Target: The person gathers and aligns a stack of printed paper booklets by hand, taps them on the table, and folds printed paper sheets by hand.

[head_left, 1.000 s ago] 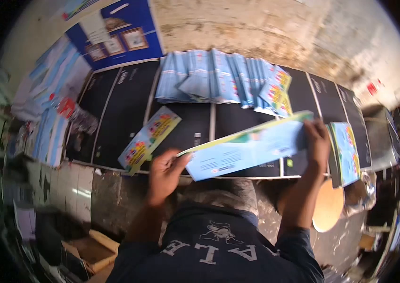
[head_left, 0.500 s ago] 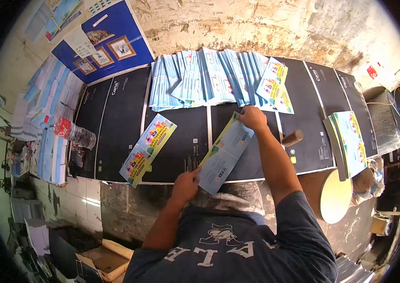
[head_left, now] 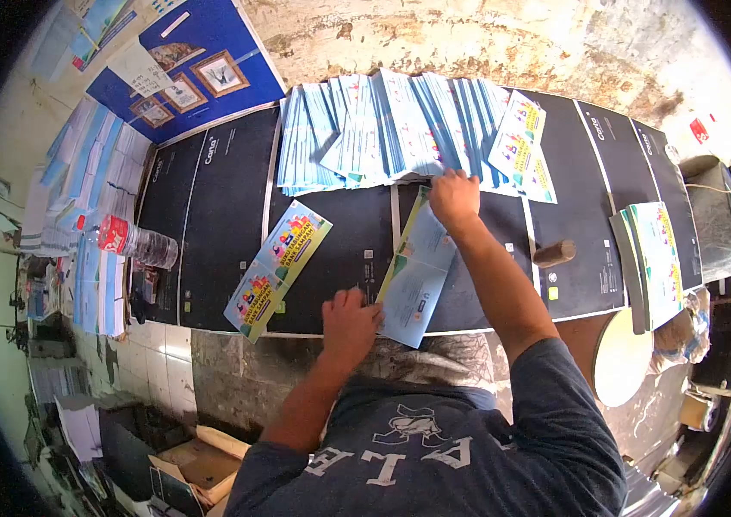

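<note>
A long pale-blue printed sheet point(head_left: 417, 284) lies aslant on the black tabletop point(head_left: 322, 276), its blue back side up. My left hand point(head_left: 351, 326) is open beside the sheet's lower left edge, with the fingers apart. At the sheet's top end is my right hand point(head_left: 454, 200), its fingers bent and closed against printed paper where the sheet meets the front edge of a fanned pile of printed sheets point(head_left: 391, 138). Its fingertips are partly hidden. To the left lies another printed sheet point(head_left: 279, 269) with its yellow and colourful side up.
On the right are a wooden cylindrical tool point(head_left: 555, 253) and a stack of printed sheets point(head_left: 654, 258). A plastic bottle point(head_left: 146, 243) lies at the left, near tall paper stacks point(head_left: 98, 172). Behind stands a blue board with pictures point(head_left: 184, 77). A round stool point(head_left: 625, 358) is below the right edge.
My left hand has let go of the sheet's lower edge and its fingers have spread. My right hand has moved slightly towards the pile. The sheet has turned more upright.
</note>
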The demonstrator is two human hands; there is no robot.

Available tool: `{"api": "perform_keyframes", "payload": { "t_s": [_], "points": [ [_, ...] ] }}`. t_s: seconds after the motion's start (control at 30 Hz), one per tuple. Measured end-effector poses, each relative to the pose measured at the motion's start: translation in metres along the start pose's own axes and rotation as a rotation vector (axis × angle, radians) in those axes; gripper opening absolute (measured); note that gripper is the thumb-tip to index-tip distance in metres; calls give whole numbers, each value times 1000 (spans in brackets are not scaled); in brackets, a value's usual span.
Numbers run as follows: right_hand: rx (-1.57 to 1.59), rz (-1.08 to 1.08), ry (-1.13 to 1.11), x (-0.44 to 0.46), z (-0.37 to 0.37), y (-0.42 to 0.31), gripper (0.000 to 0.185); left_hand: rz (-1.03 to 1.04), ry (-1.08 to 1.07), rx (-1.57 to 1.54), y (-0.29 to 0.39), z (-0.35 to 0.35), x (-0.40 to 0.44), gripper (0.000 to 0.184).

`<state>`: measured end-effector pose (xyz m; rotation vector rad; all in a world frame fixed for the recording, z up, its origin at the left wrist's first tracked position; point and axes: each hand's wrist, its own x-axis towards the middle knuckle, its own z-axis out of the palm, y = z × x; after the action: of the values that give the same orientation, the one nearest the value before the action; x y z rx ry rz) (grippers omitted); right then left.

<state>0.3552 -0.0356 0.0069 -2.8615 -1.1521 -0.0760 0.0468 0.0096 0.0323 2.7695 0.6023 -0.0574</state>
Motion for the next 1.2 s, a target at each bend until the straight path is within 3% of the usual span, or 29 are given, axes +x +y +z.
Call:
{"api": "perform_keyframes", "payload": {
  "t_s": [0.03,0.07,0.13,0.27,0.33,0.37,0.43,0.53,0.63,0.77,0.87,0.93,0.97,1.1,1.2],
  "points": [
    [0,-5,-1,1,-4,-2,22,192,138,48,-9,7,3,29],
    [-1,10,-61,2,-7,-4,23,189,138,48,-15,6,9,29],
    [-3,32,-116,5,-11,-5,26,444,-9,175,-24,-1,29,26],
    [3,52,-136,11,-7,-4,24,474,-184,239,-23,-13,62,42],
    [-5,55,-132,19,-4,0,26,601,-181,222,-21,-13,78,78],
    [11,70,-174,21,-9,1,28,602,-181,221,-18,-16,86,78],
    [28,86,-223,24,-13,0,29,668,-240,329,-10,-20,98,111],
    [0,85,-253,31,-12,0,34,631,-375,378,-7,-17,111,126],
    [10,81,-245,32,-13,0,35,517,-429,336,-5,-16,116,128],
    [15,77,-289,29,-18,1,36,520,-421,345,-6,-22,115,134],
    [13,65,-188,13,-20,5,38,502,-443,390,-7,-20,119,136],
    [295,125,264,-38,-21,10,32,530,-295,370,-20,5,119,137],
    [306,63,340,-70,-19,16,38,473,-389,315,-8,-16,117,136],
    [331,160,245,-198,-3,-6,30,500,-380,278,-12,-18,115,137],
    [404,125,248,-224,12,-22,22,501,-402,328,-9,-17,116,137]
  ]
}}
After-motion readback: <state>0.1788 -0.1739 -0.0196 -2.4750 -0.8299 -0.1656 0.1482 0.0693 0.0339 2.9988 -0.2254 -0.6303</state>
